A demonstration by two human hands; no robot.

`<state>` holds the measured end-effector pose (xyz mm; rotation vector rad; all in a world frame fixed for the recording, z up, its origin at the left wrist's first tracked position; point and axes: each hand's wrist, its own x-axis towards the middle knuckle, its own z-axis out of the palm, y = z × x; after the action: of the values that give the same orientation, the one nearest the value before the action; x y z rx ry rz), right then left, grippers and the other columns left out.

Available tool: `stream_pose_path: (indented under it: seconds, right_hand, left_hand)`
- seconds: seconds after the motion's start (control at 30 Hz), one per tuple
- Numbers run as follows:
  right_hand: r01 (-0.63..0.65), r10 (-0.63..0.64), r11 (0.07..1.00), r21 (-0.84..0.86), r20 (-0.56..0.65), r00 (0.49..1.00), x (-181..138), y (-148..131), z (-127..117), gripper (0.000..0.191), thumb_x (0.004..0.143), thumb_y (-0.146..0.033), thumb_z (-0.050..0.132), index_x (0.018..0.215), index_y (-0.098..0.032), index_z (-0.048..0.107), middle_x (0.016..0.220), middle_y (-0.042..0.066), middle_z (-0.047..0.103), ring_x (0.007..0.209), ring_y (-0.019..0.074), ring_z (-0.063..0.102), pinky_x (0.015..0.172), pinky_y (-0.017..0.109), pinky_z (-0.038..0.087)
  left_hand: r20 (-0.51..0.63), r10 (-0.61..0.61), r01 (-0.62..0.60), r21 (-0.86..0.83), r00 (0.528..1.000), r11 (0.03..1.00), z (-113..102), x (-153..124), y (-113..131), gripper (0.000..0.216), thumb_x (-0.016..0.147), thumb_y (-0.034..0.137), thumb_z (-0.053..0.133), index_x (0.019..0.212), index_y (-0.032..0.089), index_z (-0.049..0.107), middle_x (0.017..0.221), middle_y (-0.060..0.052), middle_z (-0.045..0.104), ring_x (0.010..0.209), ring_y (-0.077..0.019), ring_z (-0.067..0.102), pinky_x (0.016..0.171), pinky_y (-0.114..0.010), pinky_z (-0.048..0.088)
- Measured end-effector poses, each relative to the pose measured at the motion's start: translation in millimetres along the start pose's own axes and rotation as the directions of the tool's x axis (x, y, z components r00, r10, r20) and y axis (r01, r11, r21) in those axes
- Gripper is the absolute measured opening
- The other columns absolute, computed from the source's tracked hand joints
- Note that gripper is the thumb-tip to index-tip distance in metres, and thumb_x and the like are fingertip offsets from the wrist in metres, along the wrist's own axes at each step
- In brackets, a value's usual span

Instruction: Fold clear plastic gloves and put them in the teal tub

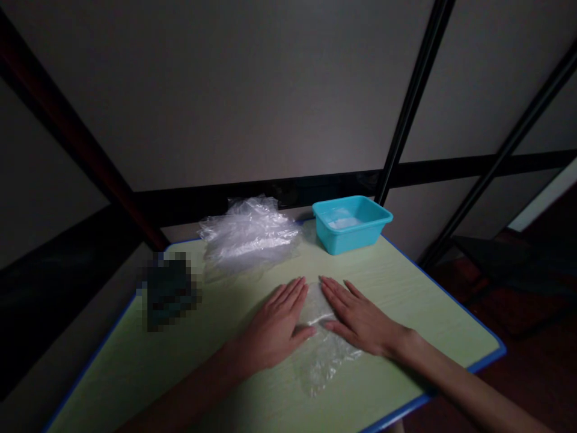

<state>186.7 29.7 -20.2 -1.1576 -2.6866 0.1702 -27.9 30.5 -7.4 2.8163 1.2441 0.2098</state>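
Note:
A thin clear plastic bag (322,355) lies on the table in front of me, its near end crinkled. My left hand (282,325) rests palm down over the bag's left edge, fingers stretched out and thumb pointing right. On the other side, my right hand (360,319) lies flat on the bag's right edge with its fingers extended. A strip of the bag shows between the two hands; the parts beneath the palms are hidden.
A heap of clear plastic bags (252,234) sits at the back of the pale green, blue-edged table (220,385). Right of it stands a turquoise plastic basin (351,237) with something whitish inside. A pixelated dark object (170,291) is at the left edge. Sliding panels (261,90) rise behind.

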Motion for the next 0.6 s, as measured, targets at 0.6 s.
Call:
stream_pose_path:
  seconds: [0.6]
  right_hand:
    - [0.041,-0.049,0.988,-0.146,-0.049,0.998,-10,5,7,0.070,0.087,-0.051,0.031,0.138,-0.010,0.008,0.140,0.016,0.020,0.129,0.0260,0.015,0.101,0.049,0.024]
  left_hand:
    - [-0.026,-0.032,0.035,0.127,0.999,0.991,10,-35,-13,0.064,0.084,0.052,0.035,0.134,0.015,0.024,0.142,-0.010,0.022,0.130,-0.0241,0.017,0.102,-0.042,0.022]
